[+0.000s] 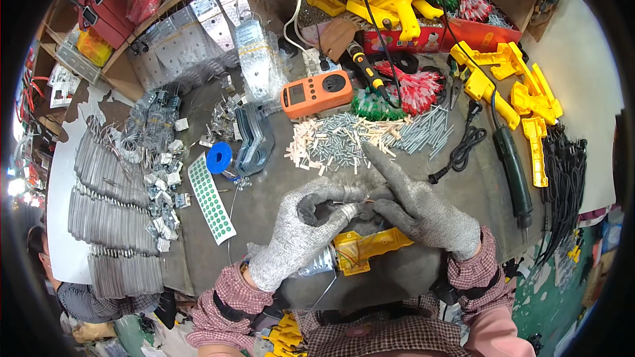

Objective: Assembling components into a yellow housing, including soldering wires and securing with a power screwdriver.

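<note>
Both my hands wear grey knit gloves and meet over the near middle of the table. My left hand (291, 225) is closed, thumb and index finger pinched together, with tape around the fingertips. My right hand (426, 215) pinches at the same spot with its thumb, while its index finger points out toward the far side. A thin, copper-coloured bit shows between the fingertips, too small to name. Just below the hands lies a yellow plastic housing half (357, 251), with a shiny metal barrel (319, 263) at its left end, partly hidden by my left hand and sleeve.
Screws and pale plugs (344, 142) lie ahead, beside an orange meter (317, 94). Leftward are a blue solder spool (220, 157), a green-dotted sticker sheet (211, 199) and stacked metal tubes (109, 215). Rightward are a corded screwdriver (512, 175), yellow housings (536, 149) and black cords (564, 185).
</note>
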The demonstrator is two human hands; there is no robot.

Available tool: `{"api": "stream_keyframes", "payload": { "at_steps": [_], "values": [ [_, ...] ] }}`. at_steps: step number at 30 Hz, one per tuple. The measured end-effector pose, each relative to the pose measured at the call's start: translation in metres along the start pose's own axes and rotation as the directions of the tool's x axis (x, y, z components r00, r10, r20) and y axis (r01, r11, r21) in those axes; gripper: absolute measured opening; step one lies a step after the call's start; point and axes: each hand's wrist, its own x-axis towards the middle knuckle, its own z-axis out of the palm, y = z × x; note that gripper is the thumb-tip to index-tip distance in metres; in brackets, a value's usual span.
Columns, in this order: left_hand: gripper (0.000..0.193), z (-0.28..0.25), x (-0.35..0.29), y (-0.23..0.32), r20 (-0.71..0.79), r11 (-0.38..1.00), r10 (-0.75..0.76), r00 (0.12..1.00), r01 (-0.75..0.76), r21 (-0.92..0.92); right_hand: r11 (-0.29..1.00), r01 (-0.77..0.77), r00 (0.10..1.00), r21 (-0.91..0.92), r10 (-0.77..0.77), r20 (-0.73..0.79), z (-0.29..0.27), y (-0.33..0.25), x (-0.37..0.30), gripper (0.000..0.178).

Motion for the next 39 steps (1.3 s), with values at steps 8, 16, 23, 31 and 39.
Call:
{"api": "stream_keyframes", "payload": {
  "at_steps": [8, 16, 23, 31, 39],
  "values": [
    [0.021, 0.001, 0.003, 0.001, 0.036, 0.997, 0.077, 0.996, -0.078, 0.015, 0.990, -0.028, 0.998, -0.140, 0.036, 0.055, -0.012, -0.001, -0.001, 0.072],
    [0.019, 0.005, 0.008, -0.004, -0.011, 0.991, 0.035, 0.999, -0.037, -0.132, 0.996, 0.078, 0.994, -0.047, -0.081, -0.067, 0.001, 0.001, 0.004, 0.050],
    [0.025, -0.014, 0.000, 0.012, 0.123, 0.982, -0.188, 0.975, 0.188, 0.010, 0.967, 0.182, 0.977, -0.180, -0.198, -0.075, 0.004, 0.006, 0.000, 0.038],
    [0.022, -0.020, -0.004, 0.006, 0.137, 0.987, -0.157, 0.978, 0.160, -0.011, 0.889, 0.085, 0.991, -0.451, -0.120, -0.050, 0.023, -0.012, -0.001, 0.040],
    [0.023, -0.019, -0.057, 0.027, -0.050, 0.997, 0.076, 0.996, -0.077, -0.013, 0.924, 0.236, 0.968, -0.301, -0.252, -0.013, 0.010, 0.001, -0.012, 0.019]
  ]
}}
